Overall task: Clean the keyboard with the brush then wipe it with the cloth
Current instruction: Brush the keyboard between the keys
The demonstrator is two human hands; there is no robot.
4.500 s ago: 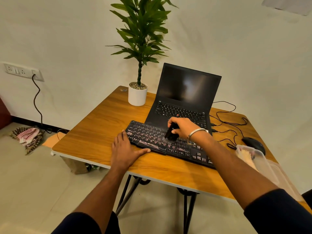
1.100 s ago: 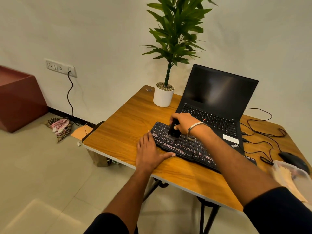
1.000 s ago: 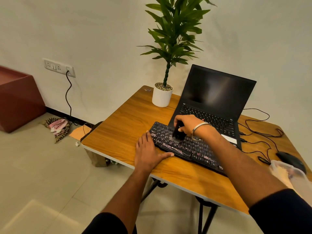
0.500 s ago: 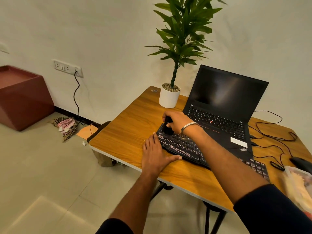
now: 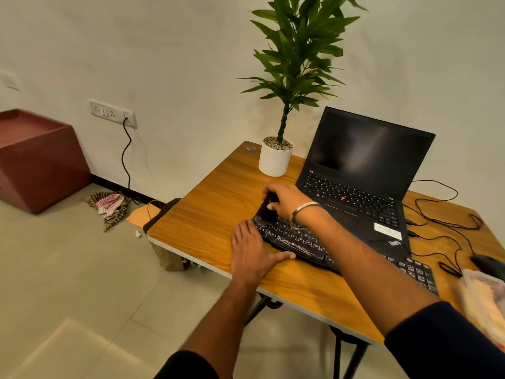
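Brushing was in hand: the brush (image 5: 267, 212) was gripped in the right hand (image 5: 287, 199) at the far left corner of the keyboard (image 5: 306, 246), which was steadied on the worktop (image 5: 207, 214) by the flat left hand (image 5: 250, 251). Next, judging by this, the cloth would be needed.

1 head-worn view, angled forward and down, near the table (image 5: 207, 214).

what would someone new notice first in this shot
The right hand grips a black brush on the far left corner of the black keyboard, while the left hand rests flat beside it. Behind stand an open laptop and a potted plant.
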